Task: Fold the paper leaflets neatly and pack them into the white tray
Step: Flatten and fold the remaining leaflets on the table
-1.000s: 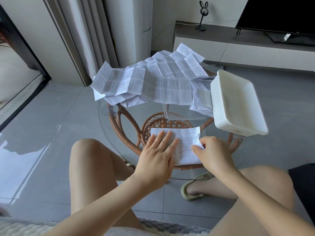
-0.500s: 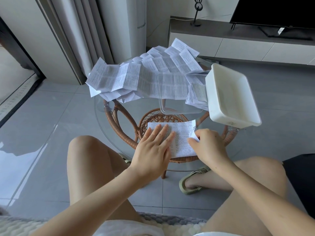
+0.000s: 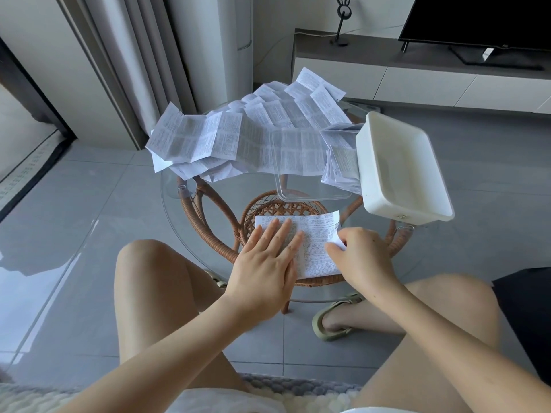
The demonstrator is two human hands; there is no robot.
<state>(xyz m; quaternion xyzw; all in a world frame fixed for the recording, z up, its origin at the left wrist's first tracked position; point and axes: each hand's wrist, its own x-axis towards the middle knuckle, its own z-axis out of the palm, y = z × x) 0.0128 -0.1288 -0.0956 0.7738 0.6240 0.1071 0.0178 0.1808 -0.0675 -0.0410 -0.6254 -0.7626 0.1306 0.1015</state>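
A thin white leaflet (image 3: 316, 245), dense with fine print too small to read, lies on the near part of the round glass worktop (image 3: 179, 216). The left hand (image 3: 265, 263) presses it flat, grip spread, fingers straight. The right hand (image 3: 362, 257) pinches the leaflet's lifted right corner in its grip. The rectangular white tray (image 3: 368, 174), smooth plastic with rounded corners, sits at the worktop's right edge. Behind, a creased pile of unfolded leaflets (image 3: 253, 138) lies partly under a clear plastic container (image 3: 310, 195). A woven rattan base (image 3: 208, 213) shows through the glass.
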